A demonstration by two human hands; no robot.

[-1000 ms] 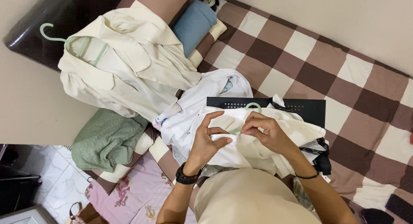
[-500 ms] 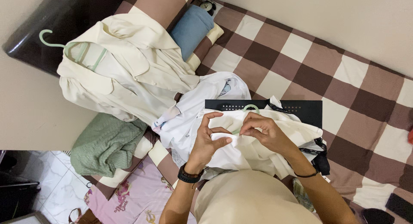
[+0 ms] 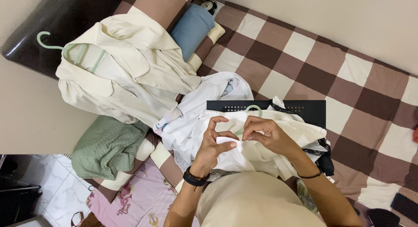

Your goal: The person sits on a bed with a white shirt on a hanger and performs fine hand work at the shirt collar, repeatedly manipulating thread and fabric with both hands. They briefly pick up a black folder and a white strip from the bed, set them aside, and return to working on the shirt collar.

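My left hand (image 3: 214, 143) and my right hand (image 3: 264, 134) meet over a white garment (image 3: 254, 153) lying in my lap. Both hands pinch its fabric near the neckline, fingertips almost touching. The hook of a pale green hanger (image 3: 254, 109) sticks out just above my hands. The garment rests on a black flat board (image 3: 305, 109). A black watch band circles my left wrist and a thin black band my right wrist.
A cream jacket (image 3: 130, 74) on a green hanger (image 3: 48, 42) lies at upper left. A green knit garment (image 3: 106, 146) sits at left, a blue pillow (image 3: 191, 28) above. White printed clothes (image 3: 196, 109) are piled beside my hands on the brown checked bedspread (image 3: 326, 66).
My hands have barely shifted; the fingers have drawn closer together on the white fabric. The view has tilted slightly.
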